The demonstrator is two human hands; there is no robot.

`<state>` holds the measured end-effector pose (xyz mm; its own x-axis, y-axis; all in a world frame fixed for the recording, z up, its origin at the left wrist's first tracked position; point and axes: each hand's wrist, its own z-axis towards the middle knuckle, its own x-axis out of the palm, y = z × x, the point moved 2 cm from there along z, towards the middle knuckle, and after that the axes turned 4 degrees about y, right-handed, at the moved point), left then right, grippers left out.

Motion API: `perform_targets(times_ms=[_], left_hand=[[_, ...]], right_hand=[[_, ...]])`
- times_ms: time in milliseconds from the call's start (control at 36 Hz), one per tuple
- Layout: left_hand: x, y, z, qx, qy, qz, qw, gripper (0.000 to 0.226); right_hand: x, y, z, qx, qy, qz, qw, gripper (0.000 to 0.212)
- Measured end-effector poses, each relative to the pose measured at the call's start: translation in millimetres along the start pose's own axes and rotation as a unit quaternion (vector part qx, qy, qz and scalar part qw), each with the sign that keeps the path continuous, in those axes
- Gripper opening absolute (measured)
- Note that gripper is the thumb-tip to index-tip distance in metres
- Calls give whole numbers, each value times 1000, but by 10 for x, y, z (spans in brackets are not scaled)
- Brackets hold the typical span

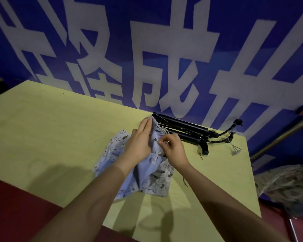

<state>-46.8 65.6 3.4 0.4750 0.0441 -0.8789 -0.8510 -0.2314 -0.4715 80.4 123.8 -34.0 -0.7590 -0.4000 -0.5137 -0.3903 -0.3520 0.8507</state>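
Note:
A light blue printed garment (147,179) lies crumpled on the yellow-green table (59,130), its drawstring waistband bunched up at the far end. My left hand (138,140) lies flat on the fabric with straight fingers, pressing the waistband down. My right hand (173,147) sits just to its right, fingers curled, pinching a small metal safety pin (157,140) at the fabric. A white drawstring (162,131) loops out near the waistband.
Folded black tripod legs (184,131) with flexible arms lie behind the garment against a blue banner with large white characters (164,58). A small wire piece (235,149) lies at the right. A patterned cloth heap (287,187) sits beyond the table's right edge. Dark red floor (16,215) borders the near edge.

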Motion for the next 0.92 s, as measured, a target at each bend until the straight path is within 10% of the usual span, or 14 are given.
perform_targets(times_ms=[389, 611, 917], left_hand=[[-227, -205, 108, -33, -29, 121, 992, 88], [28, -175, 273, -45, 12, 76, 996, 79], [231, -209, 744, -43, 67, 74, 994, 59]], right_hand=[[-214, 195, 264, -50, 83, -238, 967, 53], [-348, -5, 312, -62, -16, -99, 993, 10], [-571, -455, 772, 88, -73, -150, 982, 22]])
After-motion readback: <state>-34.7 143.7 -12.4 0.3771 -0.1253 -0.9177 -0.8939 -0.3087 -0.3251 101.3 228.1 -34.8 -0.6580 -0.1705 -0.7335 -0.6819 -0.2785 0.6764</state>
